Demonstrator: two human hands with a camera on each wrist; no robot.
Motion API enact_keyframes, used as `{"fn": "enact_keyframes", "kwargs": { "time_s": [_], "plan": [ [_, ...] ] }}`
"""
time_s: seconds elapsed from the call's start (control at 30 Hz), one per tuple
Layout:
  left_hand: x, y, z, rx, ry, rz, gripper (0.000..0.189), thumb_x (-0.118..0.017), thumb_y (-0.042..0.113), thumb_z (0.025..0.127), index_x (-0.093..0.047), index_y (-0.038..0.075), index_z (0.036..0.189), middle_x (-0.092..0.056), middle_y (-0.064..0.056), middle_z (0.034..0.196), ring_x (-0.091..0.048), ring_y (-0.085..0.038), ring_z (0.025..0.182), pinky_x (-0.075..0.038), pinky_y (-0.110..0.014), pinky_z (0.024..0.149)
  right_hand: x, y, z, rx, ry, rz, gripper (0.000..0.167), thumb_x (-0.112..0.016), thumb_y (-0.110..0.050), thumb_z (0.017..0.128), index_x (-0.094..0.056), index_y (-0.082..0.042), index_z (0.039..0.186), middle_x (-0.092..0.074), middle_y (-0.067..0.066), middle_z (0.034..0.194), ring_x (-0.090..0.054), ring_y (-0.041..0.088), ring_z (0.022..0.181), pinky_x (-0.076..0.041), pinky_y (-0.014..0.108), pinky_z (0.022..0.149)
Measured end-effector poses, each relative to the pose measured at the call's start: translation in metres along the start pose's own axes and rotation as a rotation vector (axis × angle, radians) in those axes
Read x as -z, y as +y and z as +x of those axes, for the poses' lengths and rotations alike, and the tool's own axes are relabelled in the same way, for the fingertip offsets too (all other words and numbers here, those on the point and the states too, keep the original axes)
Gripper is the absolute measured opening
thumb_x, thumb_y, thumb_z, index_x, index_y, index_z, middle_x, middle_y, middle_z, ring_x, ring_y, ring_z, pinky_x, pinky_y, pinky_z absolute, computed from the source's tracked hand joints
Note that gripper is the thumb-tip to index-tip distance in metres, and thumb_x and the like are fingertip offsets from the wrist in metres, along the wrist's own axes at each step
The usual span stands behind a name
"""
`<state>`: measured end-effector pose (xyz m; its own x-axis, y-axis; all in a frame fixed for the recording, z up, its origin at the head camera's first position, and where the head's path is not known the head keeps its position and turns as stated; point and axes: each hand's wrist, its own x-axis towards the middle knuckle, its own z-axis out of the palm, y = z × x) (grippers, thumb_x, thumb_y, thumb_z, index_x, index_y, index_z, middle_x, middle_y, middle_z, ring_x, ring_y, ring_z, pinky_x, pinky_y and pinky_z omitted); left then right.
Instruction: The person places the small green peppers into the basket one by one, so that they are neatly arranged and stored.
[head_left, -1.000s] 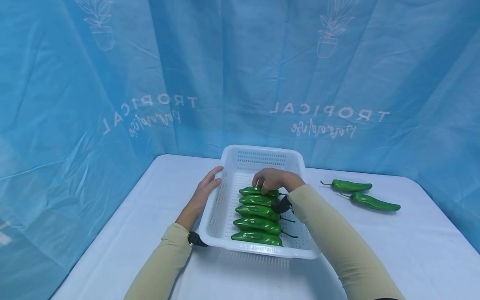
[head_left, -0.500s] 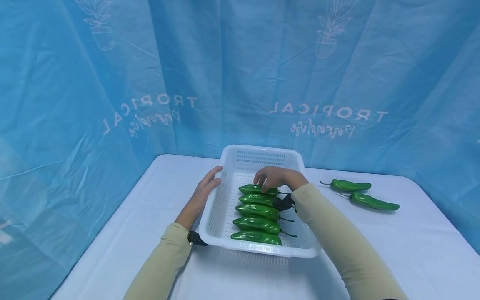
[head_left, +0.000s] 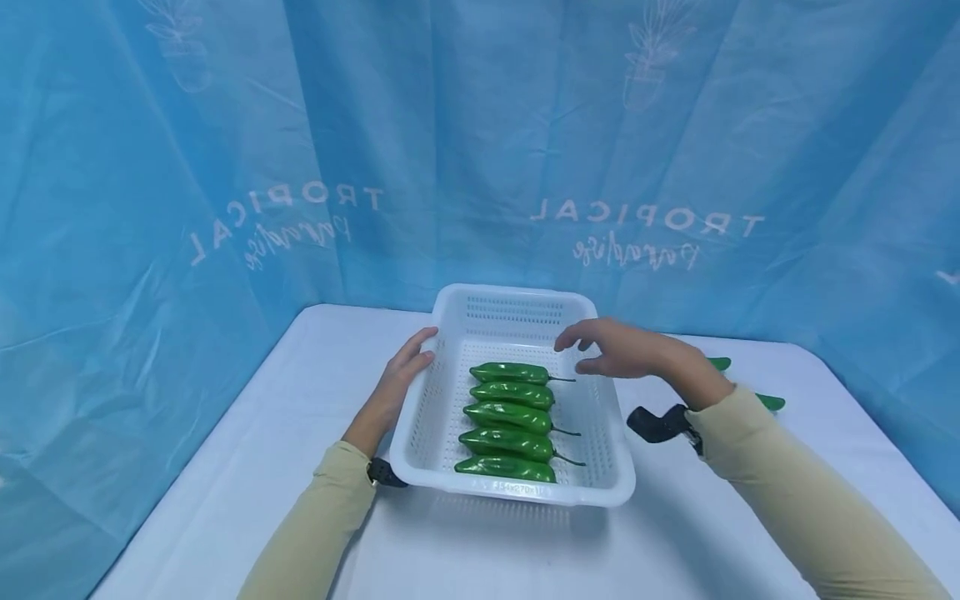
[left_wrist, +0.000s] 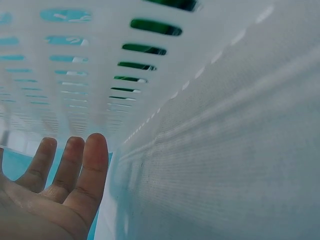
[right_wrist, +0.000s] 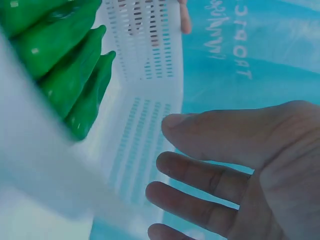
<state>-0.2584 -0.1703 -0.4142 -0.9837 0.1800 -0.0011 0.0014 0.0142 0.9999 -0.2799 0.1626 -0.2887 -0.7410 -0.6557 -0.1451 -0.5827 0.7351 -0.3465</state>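
Note:
A white perforated plastic basket stands on the table with several green chili peppers lying side by side in it. Most of their stems point right. My left hand rests against the basket's left side, and the left wrist view has its straight fingers along the slotted outer wall. Over the basket's right rim hovers my right hand. Its fingers are spread loosely with nothing between them, apart from the farthest pepper. In the right wrist view the peppers show beyond the blurred rim.
Two more green peppers lie on the table right of the basket, a far one and a nearer one, both partly hidden by the right arm. A white cloth covers the table. Blue printed curtains hang behind and at the sides.
My right hand has let go of the farthest pepper, which stays in the basket, and has moved right to the rim. The left hand keeps its place on the basket.

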Motion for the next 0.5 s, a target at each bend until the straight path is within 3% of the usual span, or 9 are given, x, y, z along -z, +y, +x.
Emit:
{"fn": "enact_keyframes", "kwargs": {
  "time_s": [0.23,0.5],
  "plan": [
    [0.001,0.002,0.001,-0.003,0.000,0.001,0.051,-0.042,0.040,0.103,-0.029,0.039,0.152,-0.040,-0.006,0.154,-0.052,-0.040,0.131,-0.058,-0.048,0.092,0.000,0.017,-0.062,-0.102,0.117,-0.023,0.036,-0.069,-0.011,0.092,-0.064,-0.013,0.128,-0.063,0.012,0.132,-0.060,0.036,0.120,-0.054,0.056,0.097],
    [0.000,0.001,0.001,0.017,0.014,0.015,0.051,-0.043,0.039,0.103,-0.030,0.039,0.152,-0.041,-0.005,0.154,-0.053,-0.039,0.131,-0.059,-0.046,0.092,-0.010,0.061,-0.118,-0.170,0.194,-0.040,0.035,-0.072,-0.012,0.088,-0.065,-0.010,0.123,-0.066,0.016,0.123,-0.065,0.033,0.107,-0.059,0.049,0.083]
  ]
}}
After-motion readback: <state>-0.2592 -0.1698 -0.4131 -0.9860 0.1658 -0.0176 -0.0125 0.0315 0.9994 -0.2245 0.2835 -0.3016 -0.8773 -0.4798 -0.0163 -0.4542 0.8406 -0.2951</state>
